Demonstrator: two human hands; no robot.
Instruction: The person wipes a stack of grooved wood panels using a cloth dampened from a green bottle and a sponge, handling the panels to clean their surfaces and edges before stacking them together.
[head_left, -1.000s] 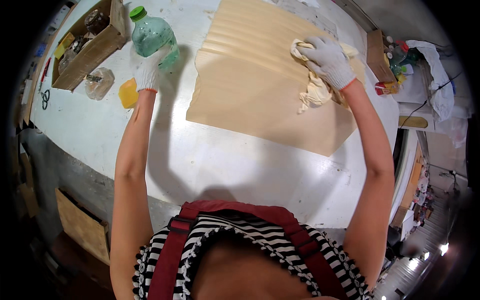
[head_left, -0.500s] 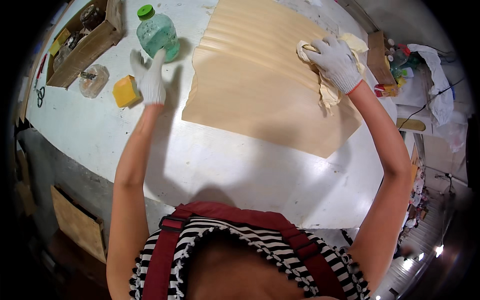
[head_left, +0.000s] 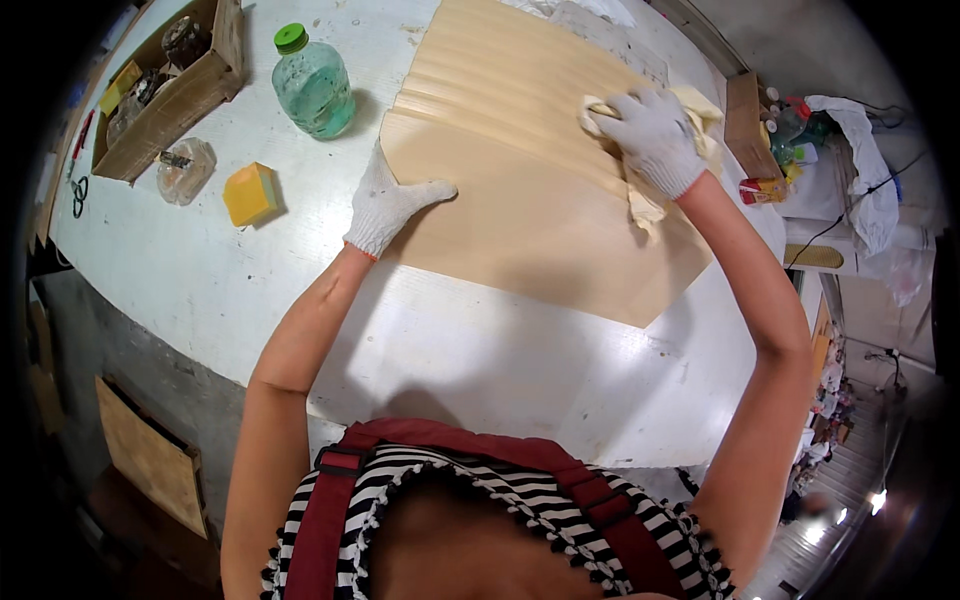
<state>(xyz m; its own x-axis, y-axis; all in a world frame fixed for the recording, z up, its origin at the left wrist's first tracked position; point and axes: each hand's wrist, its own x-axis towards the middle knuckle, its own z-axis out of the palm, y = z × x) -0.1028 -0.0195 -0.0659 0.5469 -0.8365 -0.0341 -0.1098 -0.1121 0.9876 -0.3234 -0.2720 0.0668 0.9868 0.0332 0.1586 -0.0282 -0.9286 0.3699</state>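
Two gloved hands worked on a pale wooden panel (head_left: pixel 520 200) lying flat on the white counter (head_left: pixel 470 360). The left hand (head_left: pixel 390 205) lay released, fingers spread, pressed on the panel's near-left edge to steady it. The right hand (head_left: pixel 650 140) was clenched on a cream cloth (head_left: pixel 690 120), bunched against the ribbed far part of the panel. A green-capped bottle (head_left: pixel 313 85) stood just beyond the panel's left corner, with a yellow sponge (head_left: pixel 250 193) and a clear jar (head_left: pixel 185 168) near the left hand and a wooden box (head_left: pixel 170 90) behind them. As a judgement: the panel's near-right corner sat close to the counter's edge, so a hard push from the cloth could slide it off if the left hand eased. A wide sweep might also knock the bottle over.
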